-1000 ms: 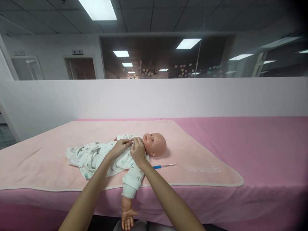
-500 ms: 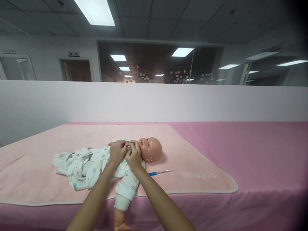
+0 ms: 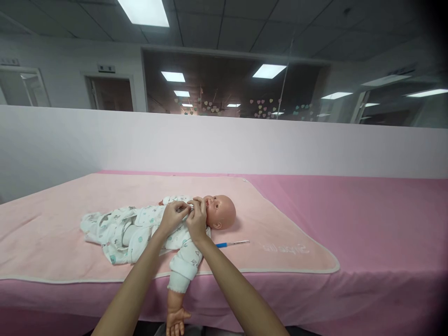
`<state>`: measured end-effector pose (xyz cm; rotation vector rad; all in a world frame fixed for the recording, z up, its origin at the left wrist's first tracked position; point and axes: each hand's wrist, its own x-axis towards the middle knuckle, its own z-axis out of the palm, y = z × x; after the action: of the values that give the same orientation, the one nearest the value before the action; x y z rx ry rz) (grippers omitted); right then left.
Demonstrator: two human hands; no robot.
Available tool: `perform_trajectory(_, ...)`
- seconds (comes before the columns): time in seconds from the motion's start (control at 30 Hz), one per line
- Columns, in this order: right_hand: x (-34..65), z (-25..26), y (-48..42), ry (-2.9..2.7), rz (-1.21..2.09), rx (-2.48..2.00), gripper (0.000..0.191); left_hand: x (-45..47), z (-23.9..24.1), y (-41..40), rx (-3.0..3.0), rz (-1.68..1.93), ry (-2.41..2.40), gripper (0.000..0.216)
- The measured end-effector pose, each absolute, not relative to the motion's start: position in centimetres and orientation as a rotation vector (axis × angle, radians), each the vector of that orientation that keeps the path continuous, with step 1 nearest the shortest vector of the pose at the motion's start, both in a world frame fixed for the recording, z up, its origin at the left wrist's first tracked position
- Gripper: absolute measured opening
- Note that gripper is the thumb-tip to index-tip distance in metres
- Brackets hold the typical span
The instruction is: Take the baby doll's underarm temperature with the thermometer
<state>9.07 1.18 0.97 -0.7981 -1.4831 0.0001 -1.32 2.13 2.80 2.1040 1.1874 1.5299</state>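
A baby doll (image 3: 224,212) lies on its back with its bald head to the right, dressed in a white printed baby outfit (image 3: 147,217). Both my hands meet at the outfit's neck, just below the doll's chin. My left hand (image 3: 174,217) is closed, fingertips pinching the cloth at the chest. Beside it, my right hand (image 3: 197,220) is curled with bent fingers on the collar, close to the doll's mouth. What exactly lies between the fingertips is hidden. The doll's near arm (image 3: 177,310) hangs over the table's front edge.
A thin clear stick with a blue end, like a glass thermometer (image 3: 233,243), lies by my right forearm. Under the doll is a peach mat (image 3: 290,233) with a pale border, on a pink cloth (image 3: 385,224). A white partition (image 3: 245,144) stands behind.
My view has tilted slightly down. My fingers have shifted a little at the collar, the right fingers lifting slightly. The doll stays in place.
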Motion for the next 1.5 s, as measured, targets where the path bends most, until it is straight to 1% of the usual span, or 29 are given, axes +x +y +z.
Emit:
perform_trajectory(0.13, 9.04, 1.05, 1.11, -1.485, -0.027, -0.802, 0.037, -1.4, 2.57, 2.35, 1.962, 1.561, 1.194, 0.016)
perform_trajectory(0.33, 9.02, 1.26, 0.88, -1.555, -0.092, -0.755, 0.029, -1.62, 2.52, 2.7, 1.848, 1.55, 1.166, 0.017)
perform_trajectory(0.53, 9.05, 1.32, 0.86, -1.561, -0.081, -0.809, 0.037, -1.72, 2.52, 2.87, 1.799, 1.523, 1.121, 0.018)
perform_trajectory(0.9, 9.07, 1.14, 0.83, -1.597, -0.101, -0.844, 0.043, -1.87, 2.51, 2.76, 1.773, 1.493, 1.166, 0.02)
perform_trajectory(1.2, 9.01, 1.23, 0.6, -1.519, -0.059, -0.818, 0.039, -1.99, 2.39, 3.02, 1.695, 1.513, 1.141, 0.018)
perform_trajectory(1.5, 9.01, 1.35, 0.53, -1.51, -0.103, -0.806, 0.029, -2.02, 2.49, 2.94, 1.691, 1.519, 1.141, 0.017)
